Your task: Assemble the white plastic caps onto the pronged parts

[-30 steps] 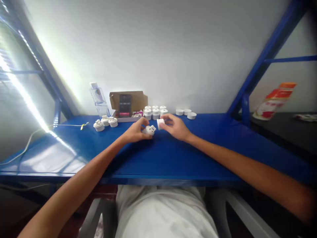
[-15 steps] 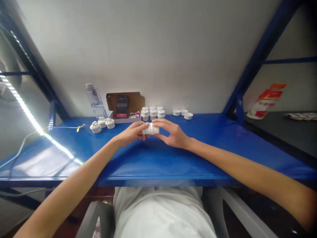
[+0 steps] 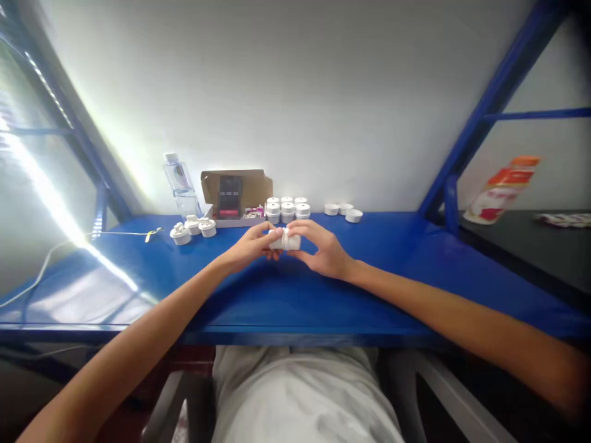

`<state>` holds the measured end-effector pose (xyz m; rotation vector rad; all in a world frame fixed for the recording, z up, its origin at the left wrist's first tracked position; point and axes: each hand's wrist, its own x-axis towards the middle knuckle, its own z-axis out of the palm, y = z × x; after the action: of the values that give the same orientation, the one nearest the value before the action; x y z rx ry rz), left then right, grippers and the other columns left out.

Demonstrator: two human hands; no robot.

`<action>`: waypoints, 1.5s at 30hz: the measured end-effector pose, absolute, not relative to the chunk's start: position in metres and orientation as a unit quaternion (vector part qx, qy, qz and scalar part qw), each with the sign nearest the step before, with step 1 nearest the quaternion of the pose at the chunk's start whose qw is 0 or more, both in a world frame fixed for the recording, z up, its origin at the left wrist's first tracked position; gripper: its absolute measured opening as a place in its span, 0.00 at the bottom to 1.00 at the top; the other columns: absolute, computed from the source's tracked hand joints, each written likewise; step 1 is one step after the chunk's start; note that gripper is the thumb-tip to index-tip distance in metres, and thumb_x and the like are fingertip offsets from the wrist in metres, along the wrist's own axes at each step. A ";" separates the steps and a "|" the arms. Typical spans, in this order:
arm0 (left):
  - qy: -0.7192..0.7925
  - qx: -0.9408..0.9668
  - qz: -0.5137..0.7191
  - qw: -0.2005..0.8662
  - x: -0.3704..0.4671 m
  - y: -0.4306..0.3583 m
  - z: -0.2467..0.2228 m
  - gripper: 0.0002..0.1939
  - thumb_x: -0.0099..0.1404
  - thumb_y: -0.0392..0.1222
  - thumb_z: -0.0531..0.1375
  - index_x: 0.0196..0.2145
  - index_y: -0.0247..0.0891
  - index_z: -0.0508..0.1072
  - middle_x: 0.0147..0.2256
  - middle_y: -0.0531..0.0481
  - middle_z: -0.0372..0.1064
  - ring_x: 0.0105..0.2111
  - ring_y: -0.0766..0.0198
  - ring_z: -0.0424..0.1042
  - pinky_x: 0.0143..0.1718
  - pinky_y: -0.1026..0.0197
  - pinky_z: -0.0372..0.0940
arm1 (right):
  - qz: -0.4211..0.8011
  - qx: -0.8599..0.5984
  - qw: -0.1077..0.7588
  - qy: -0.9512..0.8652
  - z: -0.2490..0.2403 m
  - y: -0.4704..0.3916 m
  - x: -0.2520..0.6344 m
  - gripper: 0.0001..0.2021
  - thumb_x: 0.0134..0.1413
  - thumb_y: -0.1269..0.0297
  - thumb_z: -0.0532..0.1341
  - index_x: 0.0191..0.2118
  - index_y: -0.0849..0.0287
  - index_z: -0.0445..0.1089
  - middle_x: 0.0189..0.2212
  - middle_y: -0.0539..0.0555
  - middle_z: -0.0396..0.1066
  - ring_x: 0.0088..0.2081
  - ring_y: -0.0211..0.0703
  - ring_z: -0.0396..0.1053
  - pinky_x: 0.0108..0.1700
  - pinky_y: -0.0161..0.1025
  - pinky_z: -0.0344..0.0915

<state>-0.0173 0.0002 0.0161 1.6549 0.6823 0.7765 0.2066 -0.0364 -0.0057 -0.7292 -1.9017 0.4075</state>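
Note:
A white plastic cylinder (image 3: 285, 239) with a raised band round its middle lies sideways between my hands, just above the blue table (image 3: 295, 301). My left hand (image 3: 256, 243) is closed round its left end, thumb on top and fingertips showing below. The other end is gripped by my right hand (image 3: 323, 249), with fingers over the top and thumb beneath. Behind the hands stand several similar white cylinders (image 3: 287, 212) in a close group.
To the left sit three white round parts (image 3: 192, 226) with raised tops. An open cardboard box (image 3: 256, 187) and a clear bottle (image 3: 184, 191) stand at the back. Three white shallow cups (image 3: 353, 216) are at back right. An orange-capped bottle (image 3: 503, 187) stands on the dark surface at far right.
The view has shifted slightly and grown brighter. Both hands keep their hold on the white plastic cylinder, with hardly any movement.

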 end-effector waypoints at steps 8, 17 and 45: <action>0.273 0.676 0.360 0.583 -0.016 -0.001 0.014 0.21 0.57 0.50 0.73 0.40 0.37 0.71 0.38 0.48 0.75 0.37 0.63 0.75 0.41 0.59 0.68 | 0.285 -0.360 0.498 -0.735 -0.015 -0.034 0.201 0.19 0.58 0.48 0.68 0.49 0.54 0.73 0.42 0.56 0.80 0.40 0.52 0.80 0.46 0.51 0.78; 0.243 0.697 0.361 0.570 -0.016 -0.005 0.020 0.22 0.50 0.40 0.75 0.40 0.38 0.73 0.44 0.45 0.76 0.44 0.57 0.75 0.45 0.57 0.68 | 0.393 -0.399 0.481 -0.675 -0.015 -0.031 0.199 0.23 0.58 0.39 0.64 0.43 0.55 0.72 0.24 0.50 0.76 0.23 0.44 0.74 0.26 0.40 0.72; 0.282 0.749 0.365 0.476 -0.014 -0.002 0.021 0.21 0.64 0.56 0.67 0.42 0.36 0.69 0.37 0.47 0.76 0.38 0.62 0.73 0.41 0.60 0.66 | 0.261 -0.350 0.527 -0.729 -0.015 -0.026 0.206 0.22 0.54 0.53 0.71 0.51 0.55 0.71 0.44 0.56 0.79 0.43 0.53 0.79 0.48 0.50 0.76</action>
<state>-0.0137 -0.0021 0.0212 1.8307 0.6888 0.8915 0.2058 -0.0258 -0.0148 -0.8371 -1.7431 0.6244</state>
